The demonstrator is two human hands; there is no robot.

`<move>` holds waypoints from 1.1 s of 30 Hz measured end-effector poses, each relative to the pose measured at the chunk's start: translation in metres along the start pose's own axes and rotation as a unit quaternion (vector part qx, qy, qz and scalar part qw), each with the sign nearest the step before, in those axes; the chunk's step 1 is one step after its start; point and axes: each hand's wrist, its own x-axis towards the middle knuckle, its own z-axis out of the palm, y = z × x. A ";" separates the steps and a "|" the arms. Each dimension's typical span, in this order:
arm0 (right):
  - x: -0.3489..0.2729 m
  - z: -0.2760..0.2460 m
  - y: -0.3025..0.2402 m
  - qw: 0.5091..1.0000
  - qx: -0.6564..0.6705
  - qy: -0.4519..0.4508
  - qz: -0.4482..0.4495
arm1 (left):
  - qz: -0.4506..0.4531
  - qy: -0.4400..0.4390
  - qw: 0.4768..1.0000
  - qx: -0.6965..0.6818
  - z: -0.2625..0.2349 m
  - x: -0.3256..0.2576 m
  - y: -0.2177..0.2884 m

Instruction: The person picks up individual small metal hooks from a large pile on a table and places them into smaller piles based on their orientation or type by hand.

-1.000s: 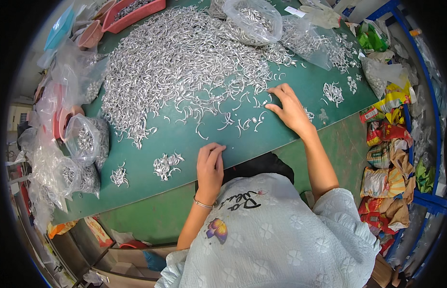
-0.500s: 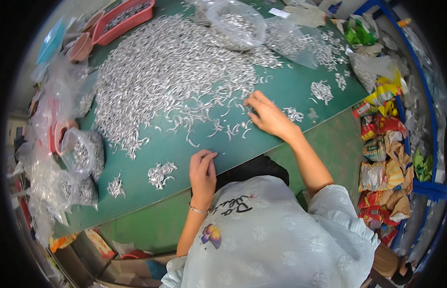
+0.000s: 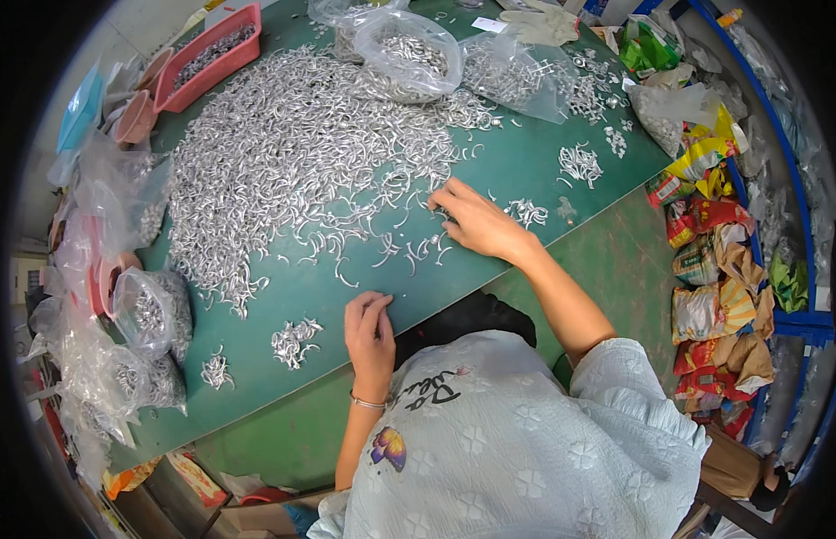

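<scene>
A wide heap of small curved silvery metal pieces (image 3: 292, 144) covers much of the green table (image 3: 436, 292). At the heap's near right edge is my right hand (image 3: 479, 220), its fingertips down among loose pieces and its thumb apart from the fingers. My left hand (image 3: 370, 340) rests near the table's front edge, fingers bent and pressed together; whatever they may hold is hidden. To its left lie a small pile of curved pieces (image 3: 295, 343) and a smaller one (image 3: 218, 370). Beyond my right hand are two more little piles, the nearer (image 3: 527, 213) and the farther (image 3: 580, 164).
A pink tray (image 3: 211, 58) of pieces stands far left. Clear plastic bags of pieces sit at the back, one open (image 3: 409, 56), and along the left edge (image 3: 153, 310). A pale glove (image 3: 544, 25) lies far back. Colourful packets (image 3: 705, 260) hang beside a blue frame at right.
The whole view has shifted slightly, moving the table and both hands a little left in the picture. My hands keep nearly the same places on the table.
</scene>
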 end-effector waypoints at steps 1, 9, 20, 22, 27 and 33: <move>0.001 0.002 0.001 1.000 0.008 0.001 0.009 | -0.002 0.001 1.000 0.002 -0.001 -0.001 0.000; 0.002 -0.002 0.009 0.998 0.047 0.036 0.023 | 0.010 0.007 1.000 -0.001 0.001 0.000 -0.002; -0.003 -0.001 0.010 0.996 -0.052 0.072 0.029 | -0.011 0.028 0.999 0.018 -0.005 -0.004 -0.001; 0.001 -0.009 -0.009 0.996 0.036 0.034 0.068 | -0.020 0.042 0.998 0.032 -0.009 -0.004 0.005; 0.005 0.019 -0.060 0.972 0.219 -0.082 0.000 | -0.075 0.112 0.991 0.009 -0.021 -0.016 0.006; 0.008 0.081 -0.112 0.951 0.234 -0.146 -0.141 | -0.087 0.110 0.989 -0.036 -0.034 -0.027 0.008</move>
